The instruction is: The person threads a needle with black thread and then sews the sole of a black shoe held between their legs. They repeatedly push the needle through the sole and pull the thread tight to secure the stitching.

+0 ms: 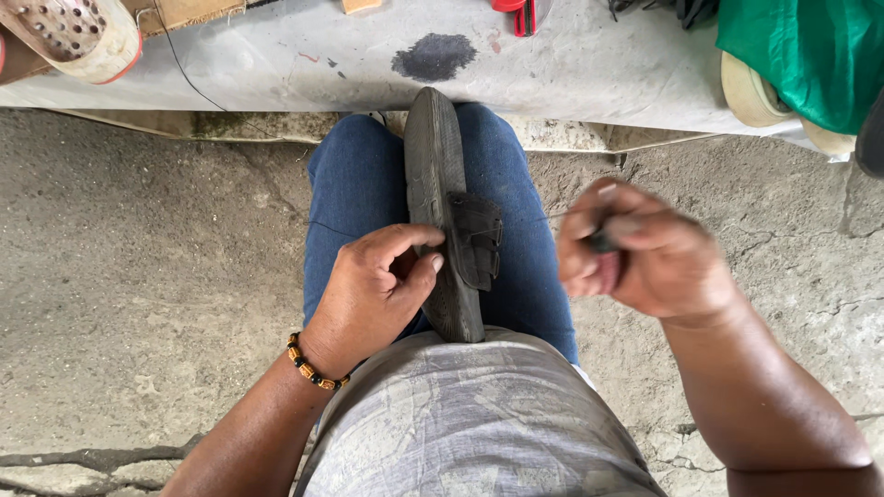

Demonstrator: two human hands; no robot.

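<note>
A black sandal (440,175) stands on its edge between my knees, its sole facing left and its strap (477,239) facing right. My left hand (373,290) grips the sandal at its middle, thumb on the sole's edge. A beaded bracelet (311,368) circles that wrist. My right hand (645,253) is raised to the right of the sandal, fingers closed around a small dark tool (603,241), which is blurred and mostly hidden. A thin thread (551,217) runs from that hand toward the strap.
A grey sheet (571,64) with a dark stain (433,55) lies ahead of my knees. A pale perforated shoe sole (78,32) sits at top left, a green cloth (810,51) and tan soles (750,92) at top right. Cracked concrete floor (138,276) surrounds me.
</note>
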